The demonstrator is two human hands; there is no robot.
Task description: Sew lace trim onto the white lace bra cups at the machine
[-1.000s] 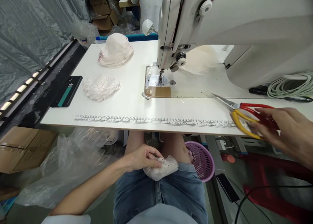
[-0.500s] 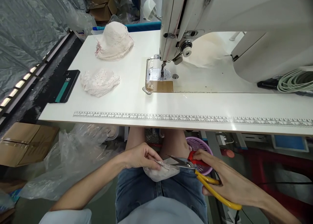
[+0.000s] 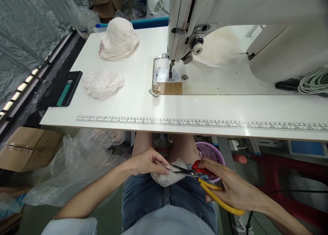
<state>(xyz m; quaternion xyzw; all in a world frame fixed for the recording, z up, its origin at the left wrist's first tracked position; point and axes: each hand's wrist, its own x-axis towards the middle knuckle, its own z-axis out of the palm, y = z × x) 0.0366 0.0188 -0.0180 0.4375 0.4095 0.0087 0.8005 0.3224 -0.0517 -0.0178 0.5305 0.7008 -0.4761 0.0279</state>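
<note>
Over my lap, my left hand [image 3: 151,164] pinches the edge of a small white fabric piece [image 3: 165,181] that looks lacy along its rim. My right hand [image 3: 220,182] grips scissors [image 3: 211,190] with one red and one yellow handle. Their blades point left and lie at the white fabric's edge, close to my left fingertips, parted a little. Whether the blades have fabric between them I cannot tell. On the table above lie a white lace piece [image 3: 104,84] and a stack of cream fabric cups [image 3: 119,40].
A sewing machine [image 3: 184,30] stands on the white table [image 3: 138,107], which has a printed ruler along its front edge. A black phone-like object [image 3: 67,88] lies at the left. Below are a purple basket [image 3: 212,153], a cardboard box [image 3: 30,148] and clear plastic bags [image 3: 77,173].
The scissors have moved left, bringing their blades to the fabric's edge by my left fingers, and they have closed somewhat. More of the fabric now stands up behind the blades.
</note>
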